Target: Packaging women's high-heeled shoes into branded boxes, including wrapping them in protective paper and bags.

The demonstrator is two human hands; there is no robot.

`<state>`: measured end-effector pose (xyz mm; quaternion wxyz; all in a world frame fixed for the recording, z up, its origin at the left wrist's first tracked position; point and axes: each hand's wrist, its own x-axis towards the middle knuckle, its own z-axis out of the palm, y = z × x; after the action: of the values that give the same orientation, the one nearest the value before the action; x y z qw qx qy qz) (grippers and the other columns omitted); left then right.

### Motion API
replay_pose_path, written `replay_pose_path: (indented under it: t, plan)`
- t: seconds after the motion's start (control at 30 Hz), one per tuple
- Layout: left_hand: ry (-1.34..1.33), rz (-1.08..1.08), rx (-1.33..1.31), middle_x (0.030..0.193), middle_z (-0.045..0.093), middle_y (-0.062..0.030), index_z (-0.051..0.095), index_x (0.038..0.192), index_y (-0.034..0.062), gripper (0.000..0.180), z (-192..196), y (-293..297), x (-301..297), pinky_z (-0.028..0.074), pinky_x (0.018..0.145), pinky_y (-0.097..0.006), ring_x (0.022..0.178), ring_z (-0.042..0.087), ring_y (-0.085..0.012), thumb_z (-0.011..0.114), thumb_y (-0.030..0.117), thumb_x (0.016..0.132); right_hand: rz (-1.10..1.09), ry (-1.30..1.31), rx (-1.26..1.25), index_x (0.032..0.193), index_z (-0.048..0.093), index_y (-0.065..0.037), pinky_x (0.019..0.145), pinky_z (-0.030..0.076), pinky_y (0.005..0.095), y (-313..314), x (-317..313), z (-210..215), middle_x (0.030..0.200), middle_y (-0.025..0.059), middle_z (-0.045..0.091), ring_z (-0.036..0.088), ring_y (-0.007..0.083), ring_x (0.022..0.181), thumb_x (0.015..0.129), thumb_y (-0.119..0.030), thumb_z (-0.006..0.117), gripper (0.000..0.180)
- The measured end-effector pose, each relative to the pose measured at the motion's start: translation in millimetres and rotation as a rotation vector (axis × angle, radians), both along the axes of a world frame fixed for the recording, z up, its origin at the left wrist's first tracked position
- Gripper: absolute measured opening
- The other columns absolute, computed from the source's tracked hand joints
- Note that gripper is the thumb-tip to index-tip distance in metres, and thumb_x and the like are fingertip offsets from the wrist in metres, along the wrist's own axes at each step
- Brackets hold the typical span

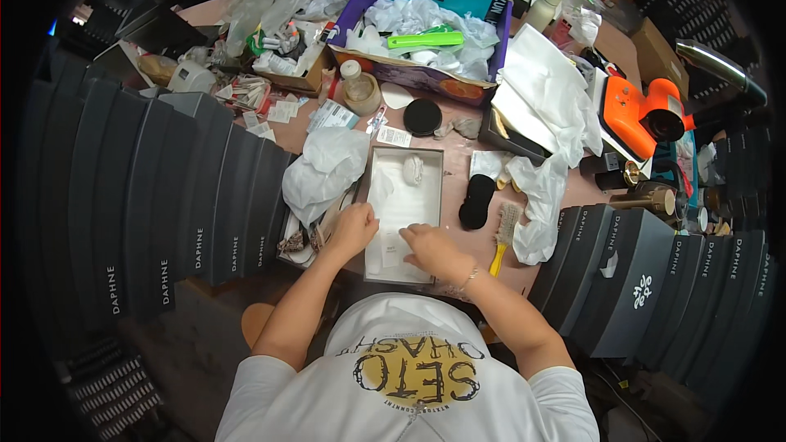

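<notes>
Observed an open, shallow rectangular box (413, 203), grey-edged and white inside, lying flat on the pinkish tabletop (457, 151) with one short end nearest the wearer. Noted inside it a rounded white wad (413, 170) toward the far right and a small pale slip (390, 252) toward the near end.

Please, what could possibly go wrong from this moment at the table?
The right hand could knock the yellow-handled brush, which lies close by, perhaps off the table. The crumpled white wrapping lies loose near the left hand and might slide into the open box.
</notes>
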<state>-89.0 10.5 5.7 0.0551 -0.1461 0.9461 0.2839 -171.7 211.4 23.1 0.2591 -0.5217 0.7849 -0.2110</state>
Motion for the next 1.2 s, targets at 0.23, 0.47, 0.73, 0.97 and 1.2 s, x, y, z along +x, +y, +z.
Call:
replay_pose_path:
  t: [0.23,0.47,0.73,0.97,1.2]
  plan:
    - [-0.038,0.282,0.735,0.066,0.050,0.0066,0.052,0.080,0.0064,0.012,3,-28,11,0.032,0.051,-0.019,0.060,0.040,-0.0008,0.061,0.008,0.087,-0.174,-0.005,-0.042,0.100,0.055,-0.007,0.070,0.051,0.0421,-25,29,-68,0.098,0.0135,0.058,0.060,0.0329,0.089,0.075,-0.018,0.072,0.033]
    - [0.074,0.413,0.907,0.071,0.052,0.0061,0.051,0.085,0.0075,0.011,0,-22,31,0.033,0.054,-0.018,0.062,0.044,-0.0012,0.062,0.008,0.088,-0.580,-0.050,-0.228,0.093,0.060,-0.004,0.067,0.050,0.0426,-9,-35,-17,0.095,0.0150,0.060,0.062,0.0346,0.079,0.082,-0.018,0.066,0.019]
    - [0.327,-0.074,0.748,0.075,0.058,-0.0040,0.051,0.085,0.0073,0.014,22,89,36,0.035,0.100,-0.051,0.074,0.059,-0.0271,0.063,0.014,0.084,-0.432,0.241,0.021,0.090,0.065,-0.004,0.080,0.048,0.0451,-81,-89,-86,0.097,0.0224,0.060,0.056,0.0407,0.093,0.082,-0.016,0.060,0.015]
    - [0.240,-0.214,0.809,0.075,0.056,-0.0040,0.051,0.082,0.0070,0.017,32,120,30,0.034,0.103,-0.049,0.078,0.058,-0.0266,0.065,0.017,0.083,-0.197,0.408,0.201,0.083,0.067,-0.005,0.070,0.052,0.0428,-74,-84,-97,0.099,0.0198,0.057,0.061,0.0382,0.084,0.075,-0.009,0.058,0.013]
    - [0.296,-0.159,0.819,0.077,0.059,-0.0063,0.052,0.080,0.0056,0.016,31,134,22,0.042,0.087,-0.040,0.078,0.058,-0.0270,0.065,0.015,0.082,-0.204,0.279,-0.086,0.084,0.066,-0.002,0.070,0.053,0.0411,-81,-94,4,0.105,0.0203,0.056,0.063,0.0357,0.079,0.076,-0.010,0.062,0.011]
